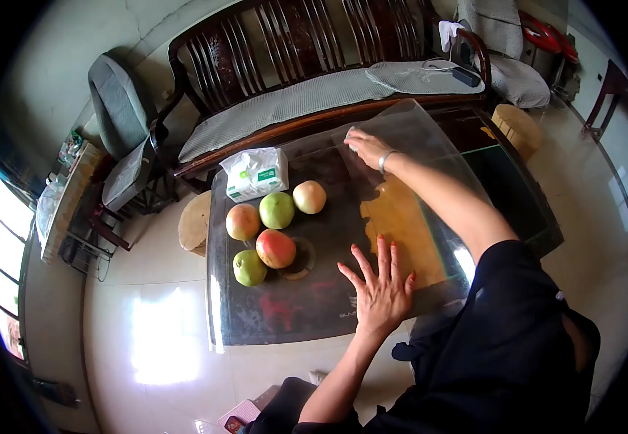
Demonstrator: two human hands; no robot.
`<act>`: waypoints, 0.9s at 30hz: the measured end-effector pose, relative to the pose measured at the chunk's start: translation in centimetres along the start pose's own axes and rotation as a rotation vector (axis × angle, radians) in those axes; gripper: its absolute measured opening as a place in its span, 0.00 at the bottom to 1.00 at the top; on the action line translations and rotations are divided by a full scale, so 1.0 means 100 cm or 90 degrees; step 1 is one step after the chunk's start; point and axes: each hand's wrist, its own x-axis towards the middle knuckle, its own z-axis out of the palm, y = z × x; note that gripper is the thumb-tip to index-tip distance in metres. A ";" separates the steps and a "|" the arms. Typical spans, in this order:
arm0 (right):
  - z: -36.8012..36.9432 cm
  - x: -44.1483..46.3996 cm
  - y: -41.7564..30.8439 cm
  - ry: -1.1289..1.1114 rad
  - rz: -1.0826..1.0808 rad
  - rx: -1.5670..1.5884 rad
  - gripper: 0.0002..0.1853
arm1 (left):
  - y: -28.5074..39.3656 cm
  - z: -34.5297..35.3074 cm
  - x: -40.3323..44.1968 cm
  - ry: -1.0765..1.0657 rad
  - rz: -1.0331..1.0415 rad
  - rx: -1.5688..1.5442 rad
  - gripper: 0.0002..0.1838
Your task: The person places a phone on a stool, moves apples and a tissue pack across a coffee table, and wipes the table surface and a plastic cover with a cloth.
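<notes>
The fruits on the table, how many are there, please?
5. Nearest the tissue pack, left to right: a yellowish one, a green one, a pale one. Below these: a red one, and another green one at its lower left. None seems hidden.

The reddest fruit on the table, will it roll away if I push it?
The reddest fruit would probably roll, since its sides look round. It's a bit longer than wide, so it might wobble off course. Pushed toward the green fruit right beside it, it would likely bump that.
</notes>
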 end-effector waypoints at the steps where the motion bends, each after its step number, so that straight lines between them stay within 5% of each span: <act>1: 0.003 -0.005 0.004 -0.010 -0.054 0.011 0.17 | -0.001 0.001 0.000 0.005 -0.003 0.002 0.32; 7: -0.031 -0.084 -0.047 -0.201 -0.257 -0.056 0.23 | -0.001 0.009 -0.002 0.027 -0.020 0.003 0.34; 17: -0.094 -0.216 -0.125 -0.296 -0.171 0.034 0.24 | -0.004 0.009 0.000 0.091 -0.110 -0.101 0.41; 21: -0.108 -0.255 -0.149 -0.234 -0.160 0.150 0.25 | -0.008 0.012 -0.001 0.072 -0.055 -0.114 0.27; 27: -0.114 -0.305 -0.172 -0.226 -0.143 0.149 0.23 | -0.009 0.017 0.000 0.074 -0.055 -0.090 0.24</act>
